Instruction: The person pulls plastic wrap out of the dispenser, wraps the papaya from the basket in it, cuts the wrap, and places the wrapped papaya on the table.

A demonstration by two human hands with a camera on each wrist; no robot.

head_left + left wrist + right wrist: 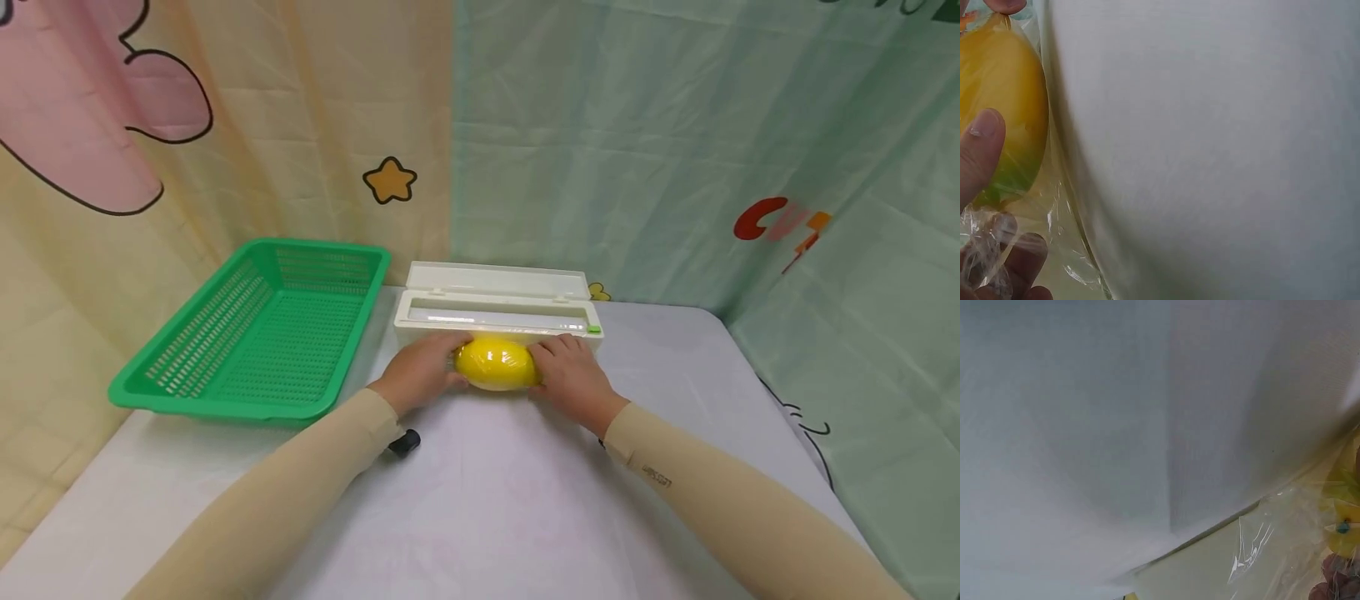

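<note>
A yellow oval fruit (497, 364) with a green end, wrapped in clear cling film (1054, 219), lies between both hands in front of a white cling film dispenser (498, 298). My left hand (423, 371) grips its left end; the left wrist view shows the thumb on the fruit and curled fingers at bunched film. At the other end my right hand (573, 379) holds the fruit, its fingertips (1335, 575) showing by crumpled film. The dispenser's lid (498, 279) is raised, with the film roll (498, 317) inside.
To the left stands a green plastic basket (292, 333) with perforated sides. A white cloth (487, 500) covers the table. Patterned curtains (637, 150) hang close behind it and along the right side. Near my left wrist is a small black object (405, 443).
</note>
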